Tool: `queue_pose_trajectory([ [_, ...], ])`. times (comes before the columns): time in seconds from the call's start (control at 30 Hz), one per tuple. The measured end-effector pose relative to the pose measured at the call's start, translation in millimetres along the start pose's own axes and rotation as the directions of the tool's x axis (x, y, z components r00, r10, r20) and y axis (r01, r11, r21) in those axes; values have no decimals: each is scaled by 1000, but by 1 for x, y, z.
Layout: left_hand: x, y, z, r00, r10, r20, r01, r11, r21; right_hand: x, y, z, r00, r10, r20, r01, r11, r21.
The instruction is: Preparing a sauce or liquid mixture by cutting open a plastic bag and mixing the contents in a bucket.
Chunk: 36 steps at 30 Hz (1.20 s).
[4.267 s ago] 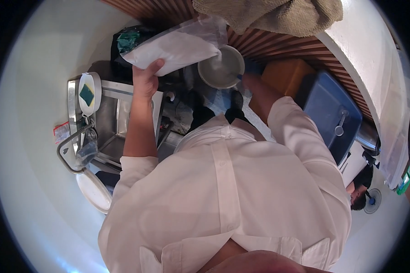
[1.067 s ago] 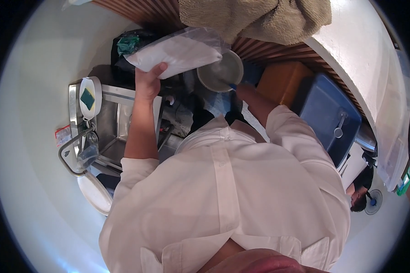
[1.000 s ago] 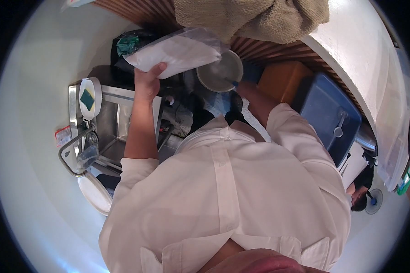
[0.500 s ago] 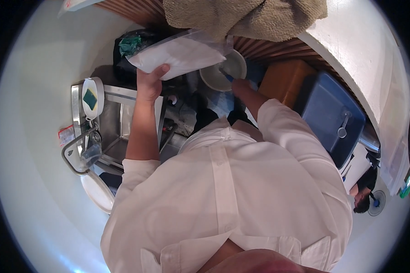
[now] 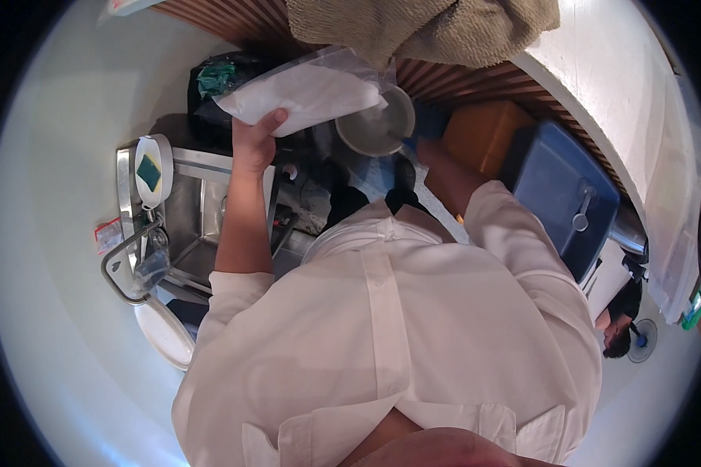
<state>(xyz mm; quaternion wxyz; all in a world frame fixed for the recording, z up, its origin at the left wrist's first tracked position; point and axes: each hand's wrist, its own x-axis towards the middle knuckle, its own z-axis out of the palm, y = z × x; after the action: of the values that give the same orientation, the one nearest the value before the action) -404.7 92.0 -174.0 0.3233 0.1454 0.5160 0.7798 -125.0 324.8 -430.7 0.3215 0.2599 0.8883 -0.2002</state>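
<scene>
My left hand is closed on a clear plastic bag of white powder-like stuff, thumb on top. The bag lies tilted, its far right end above the rim of a round pale bucket. White material shows at that end, over the bucket. My right hand, dim and partly blurred, is closed round the blue handle of a tool at the bucket's right side. The tool's working end is too unclear to name.
Left stands a steel sink with a green-and-yellow sponge on a white dish beside it. A black bin bag is behind my left hand. Right are an orange-brown box and a blue tub. A brown towel hangs ahead.
My right hand has drawn back to the right with the blue-handled tool. White material now shows at the bag's end over the bucket. My left hand has hardly moved.
</scene>
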Motion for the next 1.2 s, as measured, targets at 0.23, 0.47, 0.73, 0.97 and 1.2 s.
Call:
queue_pose_trajectory([
  [0.23, -5, 2, -2, 999, -13, -32, 14, 1000, 25, 11, -63, -39, 987, 148, 58, -142, 986, -86],
  [0.47, -3, 3, 4, 999, -22, -24, 22, 999, 27, 17, -75, -22, 986, 141, 85, -143, 990, 18],
  [0.73, 0, 2, -6, 1000, -1, -7, 1, 1000, 9, -14, -50, -21, 990, 34, 140, -46, 995, 84],
  [0.97, 4, 2, 3, 1000, 13, 26, -13, 1000, 0, -1, -7, -19, 989, 132, -63, -120, 978, 169],
  [1.2, 3, 2, 2, 1000, -8, 8, 8, 1000, 20, 11, -40, -29, 995, 98, -8, -98, 995, 13],
])
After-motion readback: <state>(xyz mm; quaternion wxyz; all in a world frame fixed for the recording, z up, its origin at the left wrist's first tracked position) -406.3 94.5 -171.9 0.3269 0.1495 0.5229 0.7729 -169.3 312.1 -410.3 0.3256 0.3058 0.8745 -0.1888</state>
